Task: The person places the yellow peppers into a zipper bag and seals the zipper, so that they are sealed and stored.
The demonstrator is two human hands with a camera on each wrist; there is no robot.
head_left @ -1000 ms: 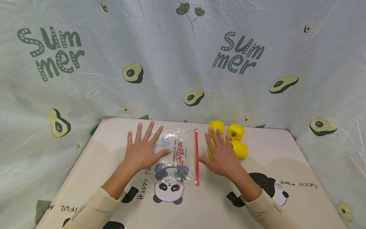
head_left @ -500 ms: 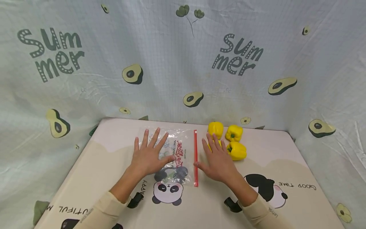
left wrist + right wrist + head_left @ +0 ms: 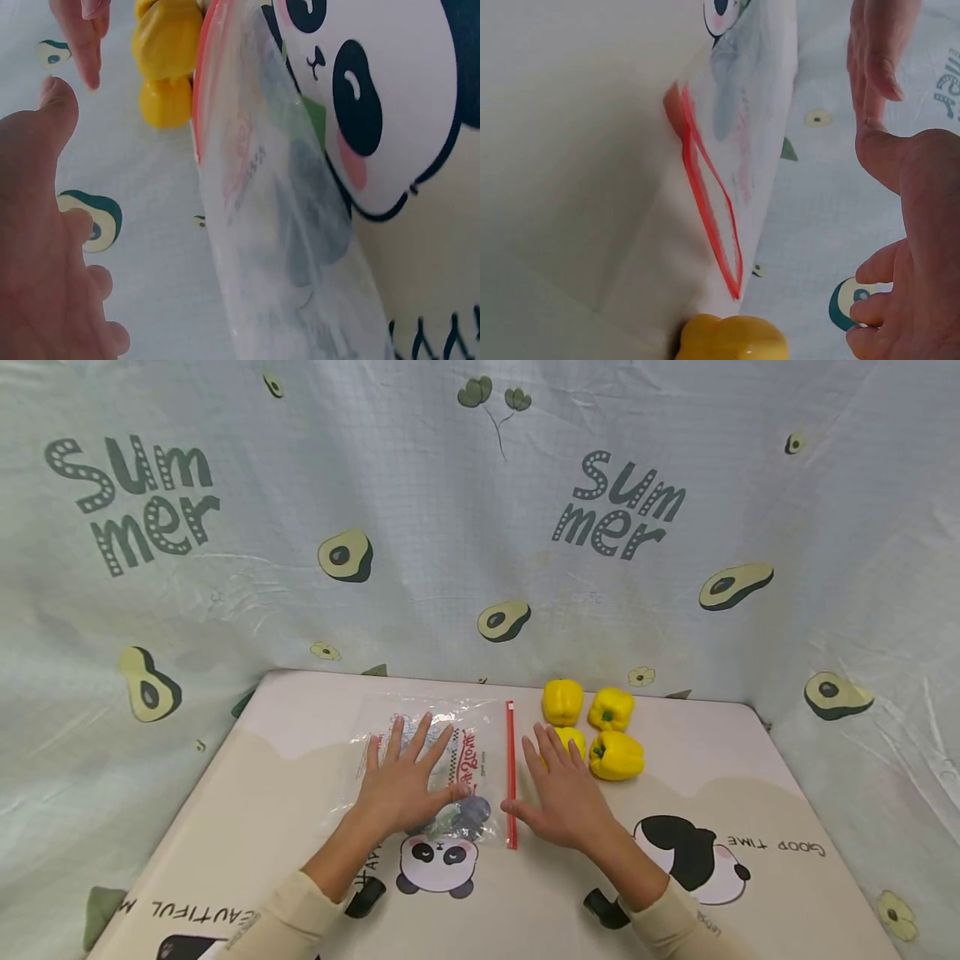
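Note:
My left hand (image 3: 401,789) is spread palm down over a clear plastic zip bag (image 3: 491,760), overlapping its lower left part in the head view. The left wrist view shows this hand (image 3: 37,225) raised above the bag, holding nothing. My right hand (image 3: 566,802) is spread too, between the bag's red zip edge (image 3: 512,802) and the yellow bell peppers (image 3: 617,756). Its fingertips partly cover the nearest left pepper (image 3: 573,739) in the head view. In the right wrist view, the bag's red-edged mouth (image 3: 705,195) gapes slightly, and the right hand (image 3: 922,210) holds nothing.
Two more yellow peppers, one at the left (image 3: 562,702) and one at the right (image 3: 611,708), sit near the table's back edge. A panda-printed cover lies on the table (image 3: 525,910). Behind it hangs an avocado-patterned curtain (image 3: 420,485).
Both hands have drawn nearer to me and closer together: the left shifted right over the bag, the right slightly left off the peppers. Bag and peppers stay in place.

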